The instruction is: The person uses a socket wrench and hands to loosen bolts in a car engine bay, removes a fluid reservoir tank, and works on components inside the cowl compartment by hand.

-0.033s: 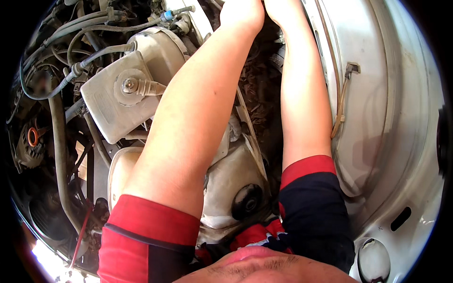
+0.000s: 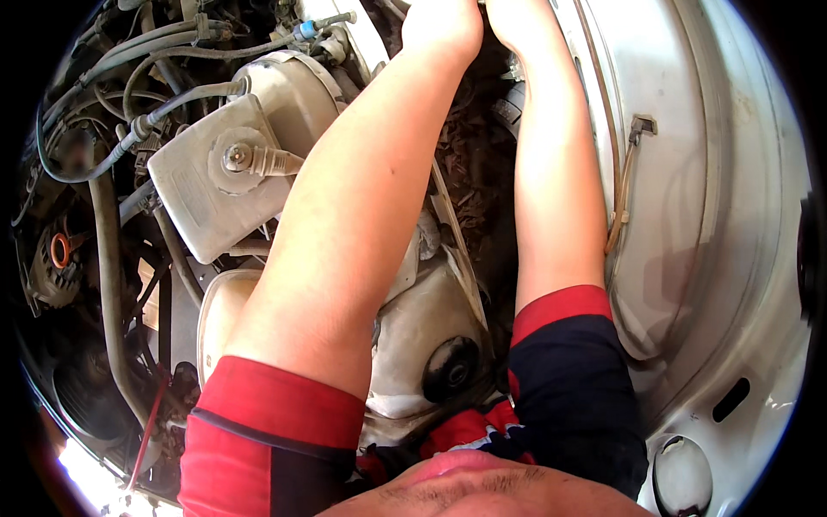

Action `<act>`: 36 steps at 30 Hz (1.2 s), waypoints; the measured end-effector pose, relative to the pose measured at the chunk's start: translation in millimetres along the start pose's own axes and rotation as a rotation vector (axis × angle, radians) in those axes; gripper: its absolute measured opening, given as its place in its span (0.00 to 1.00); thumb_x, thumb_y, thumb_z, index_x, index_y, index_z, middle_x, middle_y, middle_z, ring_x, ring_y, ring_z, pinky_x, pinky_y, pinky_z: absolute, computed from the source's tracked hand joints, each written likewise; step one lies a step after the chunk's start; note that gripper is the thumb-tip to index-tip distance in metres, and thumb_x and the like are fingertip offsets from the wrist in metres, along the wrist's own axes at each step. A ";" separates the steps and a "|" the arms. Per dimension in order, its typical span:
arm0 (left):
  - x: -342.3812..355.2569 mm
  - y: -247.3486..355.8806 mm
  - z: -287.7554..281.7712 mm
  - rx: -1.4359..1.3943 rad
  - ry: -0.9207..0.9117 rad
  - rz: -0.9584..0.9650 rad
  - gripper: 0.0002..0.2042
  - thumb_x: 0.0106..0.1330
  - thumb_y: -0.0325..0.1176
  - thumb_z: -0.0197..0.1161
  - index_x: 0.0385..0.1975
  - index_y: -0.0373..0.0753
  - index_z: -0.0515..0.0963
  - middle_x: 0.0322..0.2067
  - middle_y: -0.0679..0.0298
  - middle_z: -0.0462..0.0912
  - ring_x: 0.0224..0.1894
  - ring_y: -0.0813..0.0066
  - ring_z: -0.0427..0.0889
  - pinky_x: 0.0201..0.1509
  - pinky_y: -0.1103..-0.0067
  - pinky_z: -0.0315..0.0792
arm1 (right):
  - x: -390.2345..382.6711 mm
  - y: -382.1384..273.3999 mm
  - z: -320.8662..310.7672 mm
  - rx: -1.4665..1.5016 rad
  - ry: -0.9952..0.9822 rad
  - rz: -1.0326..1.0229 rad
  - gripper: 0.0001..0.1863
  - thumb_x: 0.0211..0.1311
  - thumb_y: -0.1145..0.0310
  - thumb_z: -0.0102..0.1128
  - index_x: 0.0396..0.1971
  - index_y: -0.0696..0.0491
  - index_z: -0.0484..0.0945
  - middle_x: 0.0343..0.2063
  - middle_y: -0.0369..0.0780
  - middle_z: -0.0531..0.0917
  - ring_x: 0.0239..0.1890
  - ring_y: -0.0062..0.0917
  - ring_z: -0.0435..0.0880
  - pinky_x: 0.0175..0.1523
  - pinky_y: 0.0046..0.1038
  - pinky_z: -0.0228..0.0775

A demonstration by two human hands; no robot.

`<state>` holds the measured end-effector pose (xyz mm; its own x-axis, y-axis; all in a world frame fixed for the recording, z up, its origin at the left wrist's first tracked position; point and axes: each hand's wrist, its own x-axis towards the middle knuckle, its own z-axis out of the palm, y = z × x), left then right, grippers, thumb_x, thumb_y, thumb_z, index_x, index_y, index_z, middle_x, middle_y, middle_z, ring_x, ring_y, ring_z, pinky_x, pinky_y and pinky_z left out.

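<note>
My left hand (image 2: pixel 441 21) and my right hand (image 2: pixel 512 21) reach deep into the engine bay at the top edge, their fingers out of view or hidden. Between my forearms is a dark, narrow gap with dry leaves (image 2: pixel 465 198) and a small metal part (image 2: pixel 508 108) beside my right wrist. My left forearm lies over the engine side, near a pale plastic reservoir (image 2: pixel 194 198) and a round metal housing (image 2: pixel 289 95). My right forearm runs along the pale painted body panel (image 2: pixel 689 207). What my fingers touch I cannot make out.
Hoses (image 2: pixel 108 258) and wiring crowd the left side, with an orange ring (image 2: pixel 60 250) among them. A domed metal mount with a black centre (image 2: pixel 457 366) sits below the gap. A thin line with a clip (image 2: pixel 642 127) runs down the right panel. A red rod (image 2: pixel 151 414) is at lower left.
My right hand and forearm have shifted very slightly to the right. My left arm looks the same.
</note>
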<state>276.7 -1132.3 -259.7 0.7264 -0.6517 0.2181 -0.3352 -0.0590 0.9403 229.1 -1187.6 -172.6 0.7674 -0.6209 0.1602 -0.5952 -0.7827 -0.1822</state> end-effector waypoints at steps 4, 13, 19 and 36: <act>3.8 -0.6 2.0 0.111 -0.144 -0.143 0.19 0.72 0.35 0.42 0.48 0.36 0.81 0.46 0.43 0.83 0.51 0.49 0.82 0.57 0.62 0.73 | -30.7 -17.7 -17.2 0.187 -0.027 -0.173 0.16 0.68 0.66 0.51 0.44 0.61 0.82 0.43 0.56 0.83 0.50 0.48 0.81 0.57 0.38 0.71; -4.7 0.3 1.7 -0.124 0.034 -0.148 0.20 0.72 0.37 0.41 0.47 0.35 0.81 0.47 0.42 0.82 0.52 0.47 0.80 0.58 0.62 0.71 | -22.0 -4.4 -5.4 0.299 -0.077 -0.147 0.16 0.68 0.67 0.50 0.42 0.60 0.83 0.42 0.56 0.83 0.48 0.49 0.81 0.56 0.40 0.71; -6.0 -2.4 17.3 0.098 0.024 -0.012 0.13 0.69 0.32 0.50 0.44 0.35 0.80 0.43 0.48 0.84 0.46 0.51 0.84 0.49 0.63 0.78 | 3.6 5.5 0.7 -0.085 0.087 -0.111 0.16 0.67 0.67 0.49 0.42 0.63 0.82 0.42 0.57 0.83 0.49 0.49 0.81 0.57 0.40 0.71; -3.8 10.9 7.3 0.111 0.025 -0.069 0.13 0.69 0.31 0.50 0.44 0.35 0.80 0.43 0.48 0.84 0.46 0.51 0.84 0.48 0.63 0.78 | -13.0 -3.7 -5.6 0.157 -0.065 -0.115 0.18 0.68 0.64 0.50 0.46 0.62 0.82 0.44 0.57 0.83 0.50 0.47 0.82 0.57 0.37 0.71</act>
<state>265.8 -1136.0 -252.2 0.7646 -0.6240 0.1615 -0.3468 -0.1871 0.9191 220.0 -1176.8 -168.6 0.8450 -0.5196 0.1268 -0.4620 -0.8285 -0.3164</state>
